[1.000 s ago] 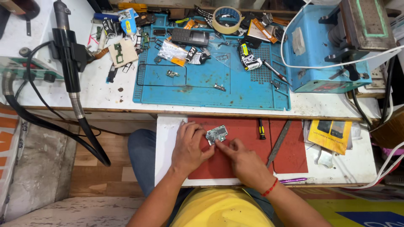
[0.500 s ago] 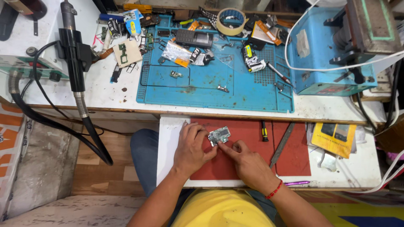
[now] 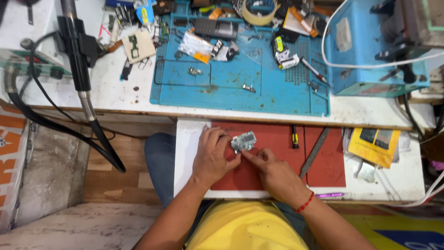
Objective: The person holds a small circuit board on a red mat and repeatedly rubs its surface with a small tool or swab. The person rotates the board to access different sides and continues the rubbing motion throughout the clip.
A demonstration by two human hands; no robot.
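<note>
The board (image 3: 243,141) lies on the red mat (image 3: 273,159), near the person. The left hand (image 3: 213,156) holds its left edge, fingers bent around it. The right hand (image 3: 273,170) pokes its near edge with one finger; the others are curled. Best to pinch the edges only and press softly. A small screwdriver (image 3: 294,137) lies just right.
</note>
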